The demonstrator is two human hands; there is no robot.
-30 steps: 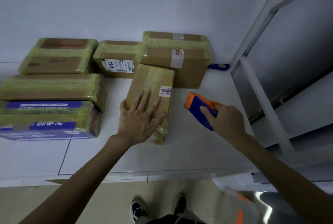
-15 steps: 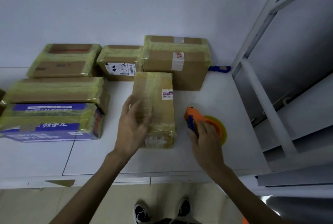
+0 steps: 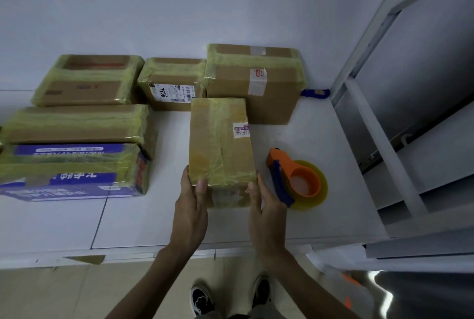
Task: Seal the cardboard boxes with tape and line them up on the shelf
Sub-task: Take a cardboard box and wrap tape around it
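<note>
A small taped cardboard box (image 3: 220, 144) with a purple sticker lies lengthwise in the middle of the white shelf (image 3: 320, 221). My left hand (image 3: 191, 205) holds its near left corner, thumb on the top edge. My right hand (image 3: 266, 208) holds its near right corner, thumb against the near face. An orange and blue tape dispenser (image 3: 295, 180) with a yellowish tape roll lies flat on the shelf just right of the box, with no hand on it.
Several taped boxes stand behind and to the left: a large one (image 3: 256, 82) at the back, a labelled one (image 3: 171, 85), a flat one (image 3: 87, 80), another (image 3: 77, 123) and a blue printed one (image 3: 71, 170). A white rack post (image 3: 379, 144) bounds the right side. A blue object (image 3: 314, 93) lies by the wall.
My right hand set the tape dispenser down on the shelf and moved to the box's near right corner. My left hand slid from the top of the box to its near left corner.
</note>
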